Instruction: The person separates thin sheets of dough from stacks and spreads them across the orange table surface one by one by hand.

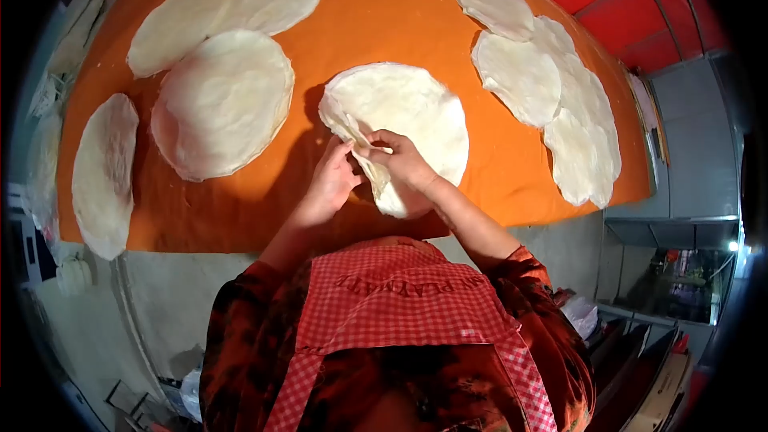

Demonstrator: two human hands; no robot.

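Note:
In front of me lies a stack of thin, round, pale dough sheets (408, 112), with its left edge lifted and folded up. My left hand (332, 182) pinches this raised edge from the left side, thumb and fingers closed on it. Gripping the same edge from the right, my right hand (400, 162) rests over the stack with its fingers bent around the dough. Several layers show along the lifted edge. How many sheets each hand holds is hidden by the fingers.
An orange cloth (384, 8) covers the table. Another dough stack (224, 104) sits to the left, near a single sheet (106, 176) at the table edge. Overlapping sheets (520, 76) lie on the right. Beyond the right edge stands a grey cabinet (696, 136).

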